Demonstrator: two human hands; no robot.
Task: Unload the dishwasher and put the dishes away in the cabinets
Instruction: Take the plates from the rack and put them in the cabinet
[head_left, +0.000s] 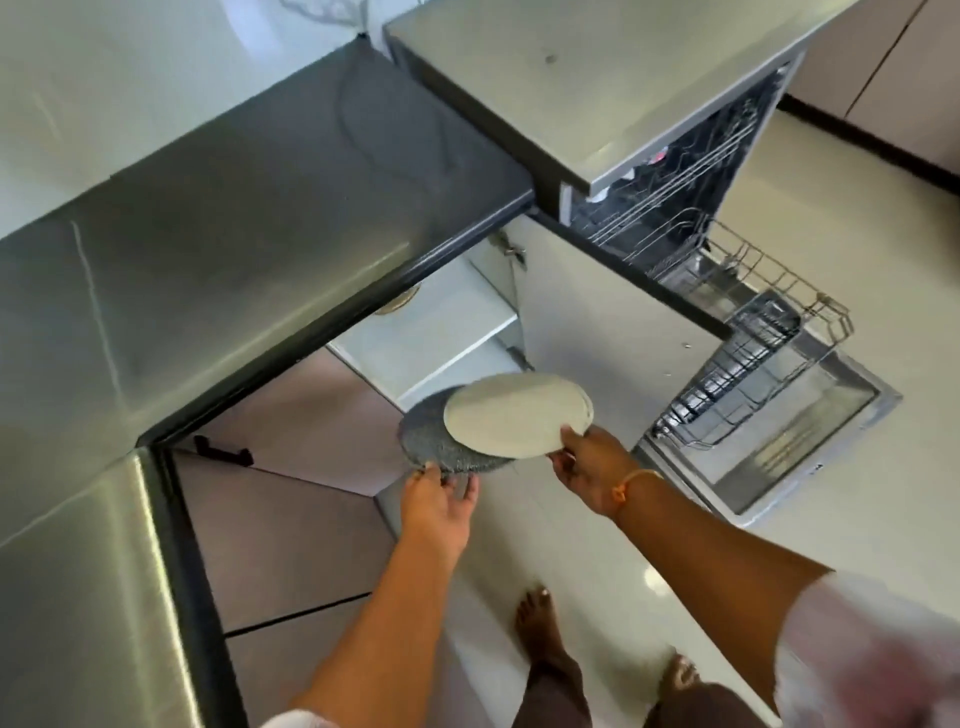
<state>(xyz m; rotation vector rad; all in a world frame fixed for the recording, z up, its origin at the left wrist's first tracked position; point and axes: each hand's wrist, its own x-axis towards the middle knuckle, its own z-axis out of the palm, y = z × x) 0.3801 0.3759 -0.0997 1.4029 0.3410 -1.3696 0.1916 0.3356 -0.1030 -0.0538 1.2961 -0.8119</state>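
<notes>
A long grey desk (234, 218) is being seen up and to the left of the fingers, its dark front edge running just beyond them. The pale floor (857, 291) is spreading beneath the fingers and off to their right. The dishwasher (597, 93) is standing well beyond the right hand's fingers, with the dishwasher door (810, 447) being left folded down just to their right. The wire lower rack (753, 332) is being carried over that door, outside the machine. What is sitting in the upper rack inside is too blurred to be told. Straight beyond the fingers, under the desk, a cabinet (498, 280) is being kept open, its cabinet door (597, 322) swung to the right and a pale shelf (441, 322) being shown inside.

Two plates are being held in the air in front of that cabinet, between the fingers and the shelf. The grey speckled plate (423, 436) is being gripped at its near rim by the left hand (441, 512), whose fingers (470, 488) are being spread beneath the rim. The white plate (514, 415) is being pinched at its near right rim by the right hand (592, 473), thumb above and fingers (563, 460) curled below. The white plate is overlapping the right part of the grey one; whether they are touching cannot be told. An orange thread (631, 480) is being worn on the right wrist.
</notes>
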